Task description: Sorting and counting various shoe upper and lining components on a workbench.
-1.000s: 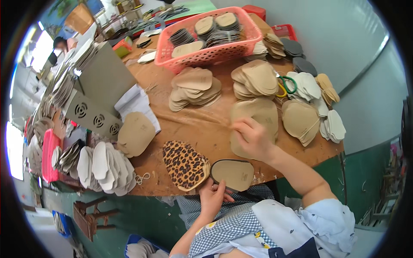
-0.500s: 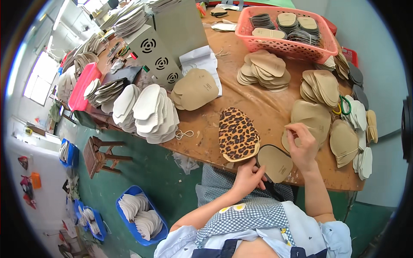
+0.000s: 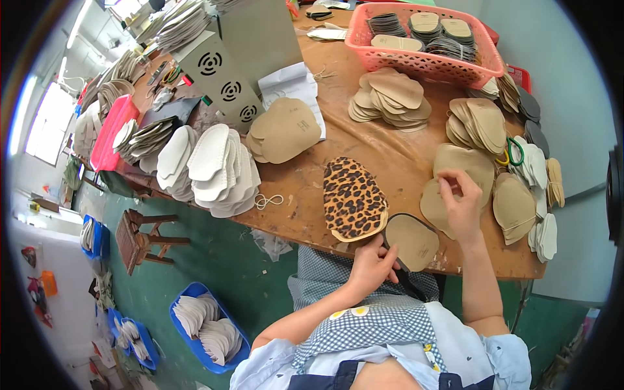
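Dark-edged beige panel point(image 3: 414, 244) lies at the front edge of the counter point(image 3: 296, 195), just right of the fingers of the left hand point(image 3: 370, 263), which are closed on its near left margin, thumb uppermost. The fingers of the right hand point(image 3: 465, 205) are curled with their tips set narrow, up and to the right of the panel; whether anything thin sits between them, I cannot tell. A dark strip point(image 3: 408, 285) hangs from the panel's near side, right beside the left fingers. Ahead and left of those fingers lies a leopard-print panel point(image 3: 354, 198); under and beyond the right fingers are loose beige pieces point(image 3: 467, 161), with a tied beige bundle point(image 3: 513, 205) further right. Judging by its thin, flat look, the dark-edged panel should be light and springy, stiff enough to keep its outline yet bendable under a firm push; it probably slides readily on the counter but is hardly fragile. Its rim seems the best place to take hold, thumb above and fingers beneath, as the left fingers do; the loose strip, likely soft, would need a separate light pinch.
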